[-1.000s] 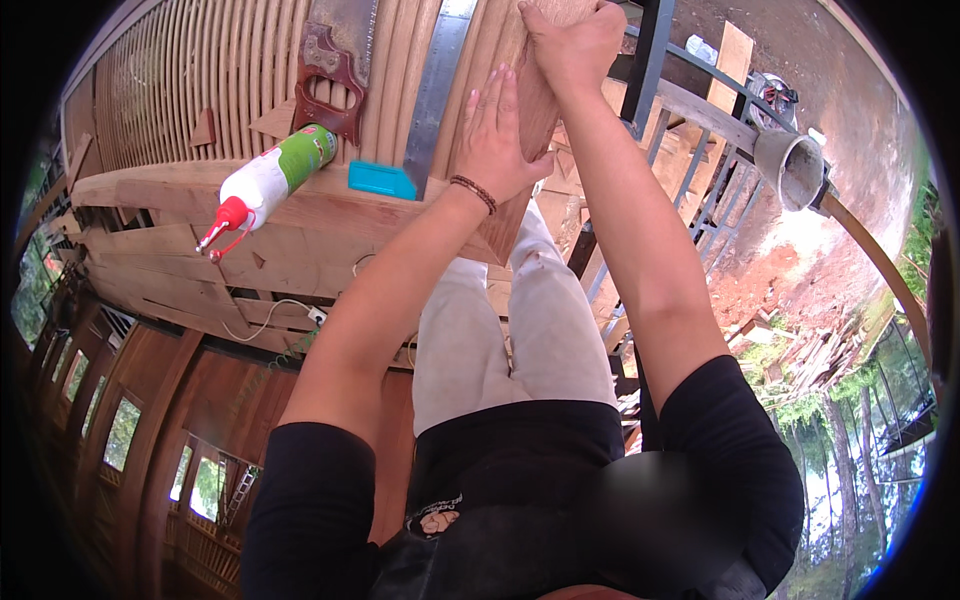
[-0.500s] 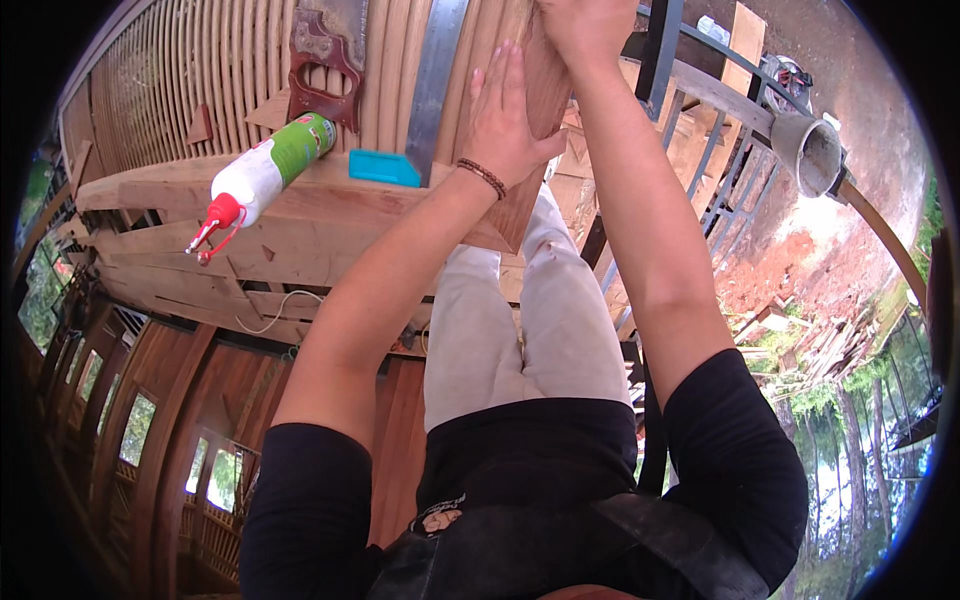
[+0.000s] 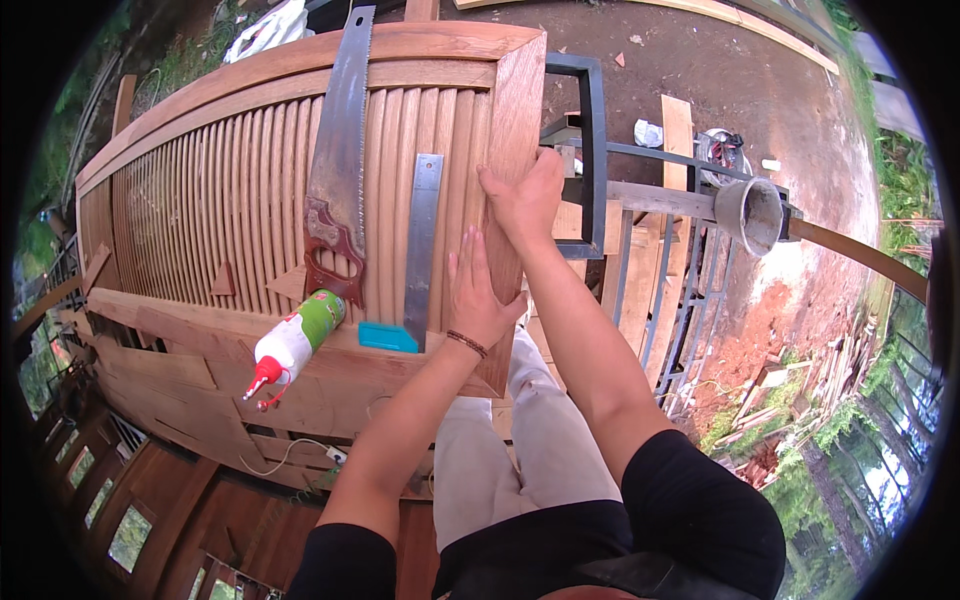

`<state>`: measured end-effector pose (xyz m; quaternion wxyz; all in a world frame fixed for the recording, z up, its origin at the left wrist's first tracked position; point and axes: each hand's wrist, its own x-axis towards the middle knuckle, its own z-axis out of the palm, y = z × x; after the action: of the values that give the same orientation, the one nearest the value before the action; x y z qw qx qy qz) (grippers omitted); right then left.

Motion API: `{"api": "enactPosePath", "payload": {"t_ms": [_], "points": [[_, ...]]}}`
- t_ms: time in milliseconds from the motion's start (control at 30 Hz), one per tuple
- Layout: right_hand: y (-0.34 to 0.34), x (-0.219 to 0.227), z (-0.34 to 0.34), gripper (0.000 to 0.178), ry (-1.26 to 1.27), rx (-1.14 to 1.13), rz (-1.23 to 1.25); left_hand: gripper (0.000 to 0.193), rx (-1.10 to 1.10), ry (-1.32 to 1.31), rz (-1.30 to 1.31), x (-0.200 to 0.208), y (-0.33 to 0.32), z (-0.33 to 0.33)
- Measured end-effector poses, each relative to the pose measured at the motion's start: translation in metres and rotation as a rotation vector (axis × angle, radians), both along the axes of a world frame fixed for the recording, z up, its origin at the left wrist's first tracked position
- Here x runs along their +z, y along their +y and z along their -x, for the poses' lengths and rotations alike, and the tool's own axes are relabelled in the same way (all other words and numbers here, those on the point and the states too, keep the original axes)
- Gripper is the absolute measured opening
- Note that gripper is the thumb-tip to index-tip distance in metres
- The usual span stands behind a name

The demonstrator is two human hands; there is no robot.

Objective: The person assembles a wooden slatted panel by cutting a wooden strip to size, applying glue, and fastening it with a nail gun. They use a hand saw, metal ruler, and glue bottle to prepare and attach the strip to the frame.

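Note:
A louvered wooden panel (image 3: 513, 110) lies flat in front of me, its frame bordering a field of rounded slats. My left hand (image 3: 483, 308) rests open near its right end, fingers stretched over the slats and the frame's inner edge. My right hand (image 3: 530, 202) grips the right-hand frame piece, thumb on top; the other fingers are partly hidden at the outer edge. Left of my hands lies a try square (image 3: 423, 230) with a turquoise stock. Beyond it are a handsaw (image 3: 340, 150) with a brown handle and a white-and-green glue bottle (image 3: 290, 340) with a red nozzle.
Small wooden wedges (image 3: 222, 280) lie on the slats. A dark metal frame (image 3: 593, 150) juts out past the panel's right end. Farther right are planks (image 3: 677, 150), a cement-stained bucket (image 3: 750, 215) and scrap wood on the ground. Below the panel, a pale cable (image 3: 275, 470) crosses the boards.
The view has tilted up, so the panel's far side and the whole saw blade now show. Both hands remain at the panel's right end, with little visible shift along it.

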<state>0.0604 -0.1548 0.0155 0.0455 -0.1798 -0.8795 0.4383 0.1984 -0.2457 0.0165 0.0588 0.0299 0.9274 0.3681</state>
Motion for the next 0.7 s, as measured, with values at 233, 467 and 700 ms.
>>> {"api": "enactPosePath", "payload": {"t_ms": [233, 467, 700], "points": [[0.002, -0.004, 0.0, 0.07, 0.023, -0.024, 0.023, 0.121, 0.004, -0.027, -0.035, 0.001, 0.001, 0.0], [0.0, 0.002, 0.0, 0.07, 0.008, -0.04, -0.009, 0.122, -0.007, -0.034, -0.04, -0.001, -0.002, -0.001], [-0.001, -0.001, 0.001, 0.066, 0.046, -0.04, -0.075, 0.122, -0.017, -0.04, -0.031, 0.0, -0.001, 0.0]]}}
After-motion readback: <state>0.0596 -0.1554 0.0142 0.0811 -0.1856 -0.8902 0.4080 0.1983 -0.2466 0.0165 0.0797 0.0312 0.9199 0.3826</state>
